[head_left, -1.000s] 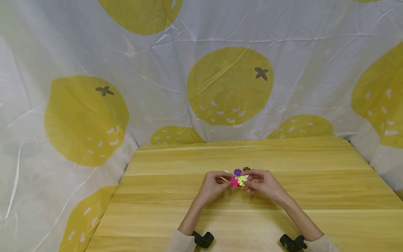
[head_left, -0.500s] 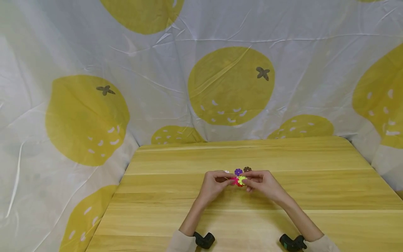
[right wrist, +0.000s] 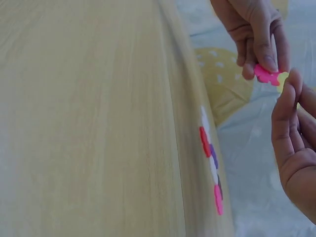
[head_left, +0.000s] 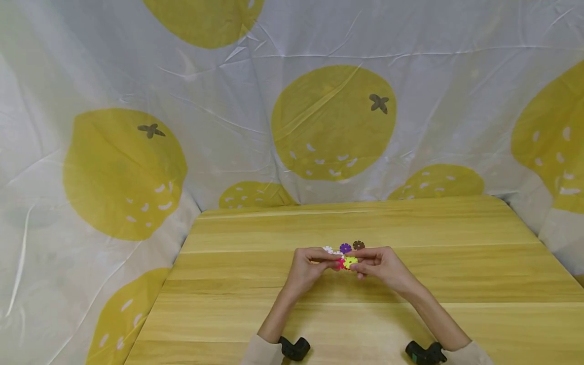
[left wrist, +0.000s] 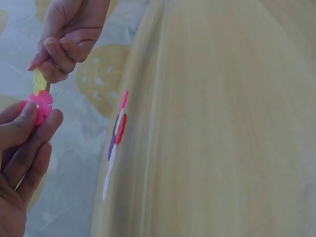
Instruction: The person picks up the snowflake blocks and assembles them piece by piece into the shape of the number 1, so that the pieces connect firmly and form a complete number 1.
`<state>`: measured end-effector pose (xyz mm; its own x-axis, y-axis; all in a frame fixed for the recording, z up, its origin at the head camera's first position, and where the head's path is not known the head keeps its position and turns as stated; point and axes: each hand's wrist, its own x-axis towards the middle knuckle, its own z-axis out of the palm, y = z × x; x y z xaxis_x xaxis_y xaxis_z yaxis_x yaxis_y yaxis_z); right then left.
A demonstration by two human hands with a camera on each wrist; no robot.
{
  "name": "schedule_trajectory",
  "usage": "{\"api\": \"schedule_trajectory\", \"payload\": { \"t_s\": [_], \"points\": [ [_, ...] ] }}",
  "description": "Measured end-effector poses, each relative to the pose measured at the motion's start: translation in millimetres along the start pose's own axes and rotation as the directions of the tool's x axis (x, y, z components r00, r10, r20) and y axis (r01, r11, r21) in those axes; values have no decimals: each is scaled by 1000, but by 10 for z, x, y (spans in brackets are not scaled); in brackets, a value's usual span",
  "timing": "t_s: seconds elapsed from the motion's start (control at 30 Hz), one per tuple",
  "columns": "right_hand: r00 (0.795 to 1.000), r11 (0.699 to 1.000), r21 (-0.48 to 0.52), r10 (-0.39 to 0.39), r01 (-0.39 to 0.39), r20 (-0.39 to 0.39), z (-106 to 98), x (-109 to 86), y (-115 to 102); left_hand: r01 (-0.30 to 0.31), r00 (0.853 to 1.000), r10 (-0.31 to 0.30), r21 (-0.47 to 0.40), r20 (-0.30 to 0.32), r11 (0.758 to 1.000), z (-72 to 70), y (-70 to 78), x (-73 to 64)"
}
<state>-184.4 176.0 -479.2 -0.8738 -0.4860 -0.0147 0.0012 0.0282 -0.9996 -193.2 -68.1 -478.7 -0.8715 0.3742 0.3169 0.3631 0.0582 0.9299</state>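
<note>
My left hand [head_left: 306,267] pinches a pink notched flower-shaped plastic disc [left wrist: 42,104] between thumb and fingers. A yellow disc [head_left: 350,262] of the same kind is pinched in my right hand [head_left: 382,264]. Both hands hold their pieces above the table, close together. In the left wrist view the two discs meet edge to edge; whether their notches interlock I cannot tell. Fingers hide part of each disc, and in the right wrist view little of the yellow one [right wrist: 282,80] shows.
Loose discs lie on the wooden table [head_left: 255,284] just beyond the hands: purple [head_left: 345,248], brown [head_left: 358,245], white [head_left: 328,249], red [right wrist: 204,142] and another pink one [right wrist: 218,199]. A lemon-print cloth [head_left: 228,126] hangs behind the table.
The yellow and pink discs have shifted slightly against each other, and the yellow one's tilt has altered. Both hands stay nearly in place and keep their pinch.
</note>
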Motion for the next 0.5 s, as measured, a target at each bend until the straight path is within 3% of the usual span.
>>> {"api": "schedule_trajectory", "payload": {
  "t_s": [0.37,0.5],
  "points": [
    [999,998,51,-31,29,31,35,-8,-27,-132,991,135,92,-19,987,27,28,-1],
    [1000,998,57,-25,24,18,66,5,7,-133,990,137,129,-22,983,20,15,-8]
  ]
}}
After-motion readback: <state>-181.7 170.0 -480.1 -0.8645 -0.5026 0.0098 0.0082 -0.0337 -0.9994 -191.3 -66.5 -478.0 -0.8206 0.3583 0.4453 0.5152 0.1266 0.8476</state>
